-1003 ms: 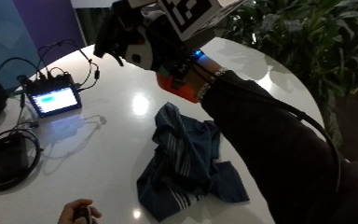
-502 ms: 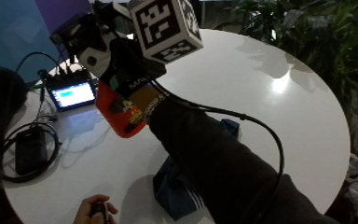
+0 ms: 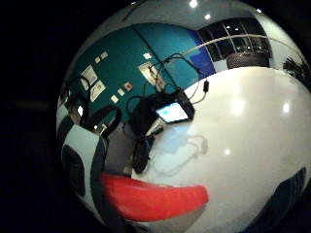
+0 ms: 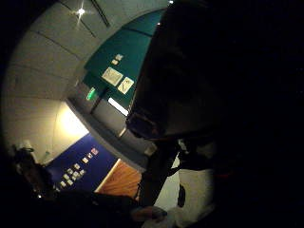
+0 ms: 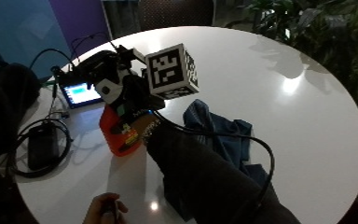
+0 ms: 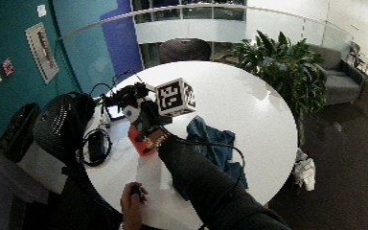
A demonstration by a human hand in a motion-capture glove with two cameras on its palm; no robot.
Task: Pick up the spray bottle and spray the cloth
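Observation:
My gloved right hand [image 5: 124, 91] grips the top of a red spray bottle [image 5: 120, 135], which hangs upright over the white round table [image 5: 278, 60]. Whether its base touches the table I cannot tell. A crumpled blue cloth [image 5: 225, 137] lies on the table beside the bottle, partly hidden by my dark sleeve. The wide outside view shows the same: hand [image 6: 143, 111], bottle [image 6: 141, 140], cloth [image 6: 214, 143]. In the little finger side palm view the red bottle [image 3: 150, 196] lies close under the palm. The thumb side palm view is mostly blocked by something dark.
A small device with a lit screen [image 5: 83, 93] and its cables sit at the table edge just beyond the bottle. A black phone in a cable coil [image 5: 37, 148] lies near it. A bare hand [image 5: 104, 212] rests at the near edge. A backpack [image 6: 60, 122] stands beside the table.
The outside camera has shifted. My hand has carried the bottle from behind the cloth to the side near the lit screen, and it now hangs lower.

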